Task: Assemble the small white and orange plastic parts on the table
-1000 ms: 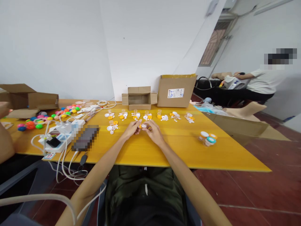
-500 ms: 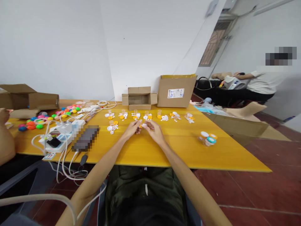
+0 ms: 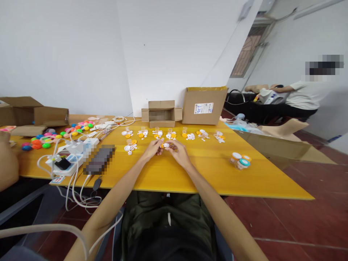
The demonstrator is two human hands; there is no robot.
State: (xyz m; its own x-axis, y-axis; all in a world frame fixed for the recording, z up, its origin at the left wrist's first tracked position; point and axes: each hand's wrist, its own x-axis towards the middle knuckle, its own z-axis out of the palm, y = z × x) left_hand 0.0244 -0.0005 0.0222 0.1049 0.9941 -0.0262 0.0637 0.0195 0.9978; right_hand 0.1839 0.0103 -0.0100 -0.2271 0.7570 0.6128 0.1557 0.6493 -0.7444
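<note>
Over the middle of the table my left hand [image 3: 153, 150] is closed on a small orange cap [image 3: 163, 145]. A white perforated disc [image 3: 166, 145] lies against the cap's face; whether it is seated inside is too small to tell. My right hand [image 3: 178, 152] is closed too, with its fingertips at the disc's right edge. Beyond my hands runs a row of small groups: clear cups [image 3: 184, 129], orange caps [image 3: 184, 135] and white perforated discs [image 3: 190, 136]. Another group, with a white cap [image 3: 127, 148], sits nearer on the left.
Several lidded jars [image 3: 236, 157] stand on the right. An open carton [image 3: 162, 115] and a larger box [image 3: 204, 106] are at the back. To the left lie a power strip [image 3: 78, 152], a dark blurred-out item [image 3: 99, 159], cables and colourful balls [image 3: 36, 144]. A co-worker's arm [image 3: 8, 161] shows far left.
The white disc has turned to show more of its face beside the orange cap. My right fingers have shifted slightly; both hands stay in the same place.
</note>
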